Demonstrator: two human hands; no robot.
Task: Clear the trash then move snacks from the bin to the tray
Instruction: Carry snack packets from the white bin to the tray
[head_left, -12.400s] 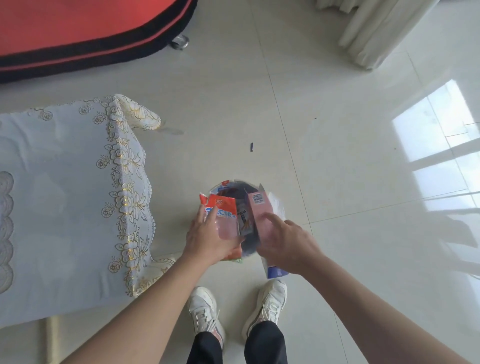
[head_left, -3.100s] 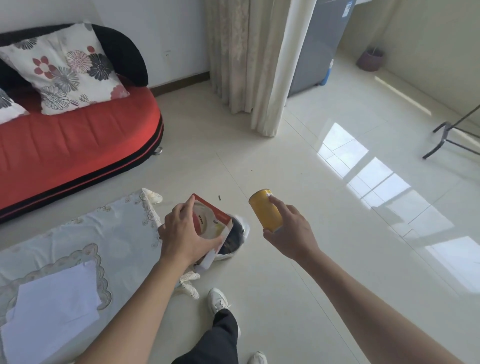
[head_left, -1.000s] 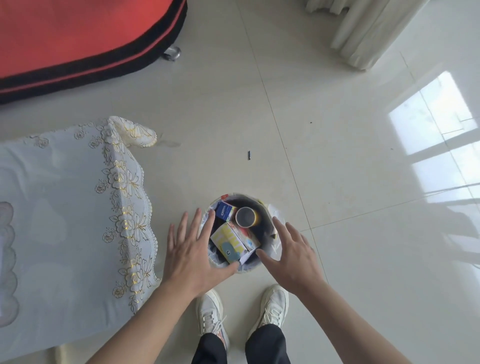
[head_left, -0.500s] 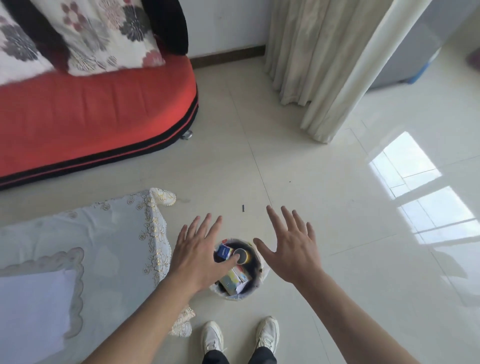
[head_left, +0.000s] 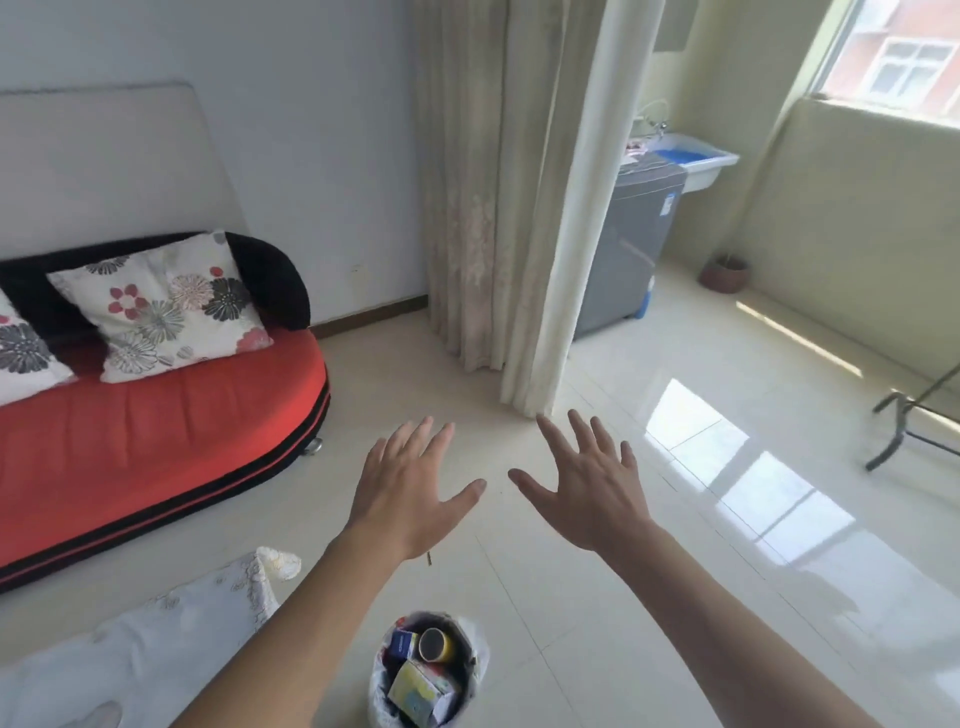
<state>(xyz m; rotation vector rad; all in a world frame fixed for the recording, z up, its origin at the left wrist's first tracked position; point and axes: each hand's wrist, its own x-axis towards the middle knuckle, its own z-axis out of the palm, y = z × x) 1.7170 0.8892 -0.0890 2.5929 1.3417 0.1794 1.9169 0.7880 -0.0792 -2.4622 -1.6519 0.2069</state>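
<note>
A small trash bin (head_left: 470, 691) with a white liner stands on the floor at the bottom centre. Inside it lie a yellow can (head_left: 436, 645), a blue packet (head_left: 402, 643) and a yellow-green box (head_left: 418, 693). My left hand (head_left: 410, 493) and my right hand (head_left: 587, 493) are raised in front of me, well above and beyond the bin, fingers spread and holding nothing. No tray is in view.
A low table with a white embroidered cloth (head_left: 156, 654) sits at the lower left beside the bin. A red sofa (head_left: 156, 441) with floral cushions stands at the left. A curtain (head_left: 509, 208), a grey appliance (head_left: 628, 244) and a metal stand (head_left: 904, 431) lie further off.
My view has tilted up from the bin to the room. Both hands have lifted away from the bin's rim and stay spread, holding nothing.
</note>
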